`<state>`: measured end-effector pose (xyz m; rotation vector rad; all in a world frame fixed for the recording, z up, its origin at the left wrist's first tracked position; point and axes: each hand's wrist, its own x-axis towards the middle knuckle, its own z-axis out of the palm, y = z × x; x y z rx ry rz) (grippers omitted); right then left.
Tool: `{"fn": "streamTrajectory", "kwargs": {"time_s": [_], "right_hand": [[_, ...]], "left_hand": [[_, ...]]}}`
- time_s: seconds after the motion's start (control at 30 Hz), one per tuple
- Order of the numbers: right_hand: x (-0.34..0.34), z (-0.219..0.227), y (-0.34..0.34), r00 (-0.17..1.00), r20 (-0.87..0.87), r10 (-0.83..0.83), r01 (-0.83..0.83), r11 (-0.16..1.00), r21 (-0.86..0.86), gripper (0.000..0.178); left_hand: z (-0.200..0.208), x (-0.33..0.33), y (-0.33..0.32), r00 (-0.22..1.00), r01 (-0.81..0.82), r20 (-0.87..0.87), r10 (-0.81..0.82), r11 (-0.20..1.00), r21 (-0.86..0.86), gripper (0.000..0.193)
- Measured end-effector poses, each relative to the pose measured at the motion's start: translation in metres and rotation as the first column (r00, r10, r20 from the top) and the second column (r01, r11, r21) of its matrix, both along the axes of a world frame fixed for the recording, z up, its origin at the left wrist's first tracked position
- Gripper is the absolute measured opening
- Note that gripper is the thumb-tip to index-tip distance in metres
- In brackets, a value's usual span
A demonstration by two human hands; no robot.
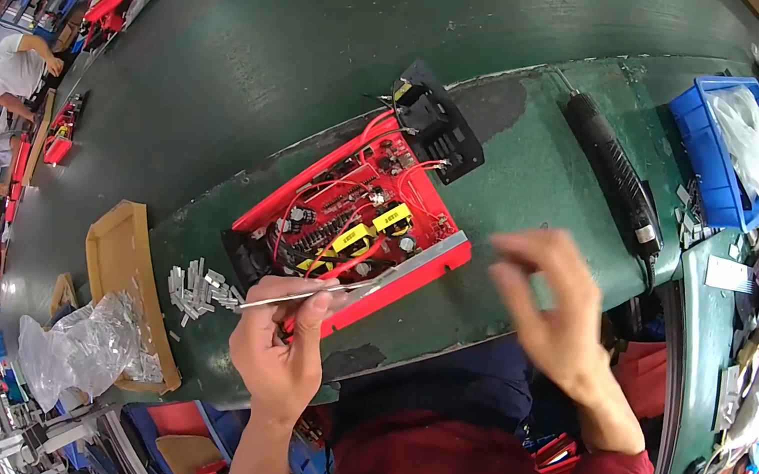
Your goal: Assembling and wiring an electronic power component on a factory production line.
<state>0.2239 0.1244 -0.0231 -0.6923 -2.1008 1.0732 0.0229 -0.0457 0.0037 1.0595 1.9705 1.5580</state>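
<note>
A red open housing (413, 278) packed with wires, a circuit board and yellow-labelled parts lies slanted in front of me. Its black end panel (440, 126) leans out at the far end, still joined by red wires. Along the near wall's top edge runs a grey strip (427, 258). My left hand (277, 356) is at the housing's near left corner, pinching a thin silvery metal strip (282, 298) between thumb and fingers. Right of the housing my right hand (554, 314) hovers apart from it, slightly blurred, thumb and fingers spread with nothing visible between them.
Small metal pieces (199, 292) lie left of the housing. A cardboard tray (129, 249) with clear plastic bags (91, 349) stands further left. A black electric screwdriver (611, 161) lies at right, near a blue bin (717, 165). Co-workers sit across the green belt (357, 20).
</note>
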Motion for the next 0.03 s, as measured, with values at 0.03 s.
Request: {"fn": "streamTrajectory", "kwargs": {"time_s": [0.03], "right_hand": [[0.0136, -0.0037, 0.0057, 0.994, 0.034, -0.105, 0.106, 0.994, -0.010, 0.028]], "left_hand": [[-0.0080, -0.0053, -0.0018, 0.983, 0.009, -0.185, -0.010, 1.000, -0.008, 0.020]]}}
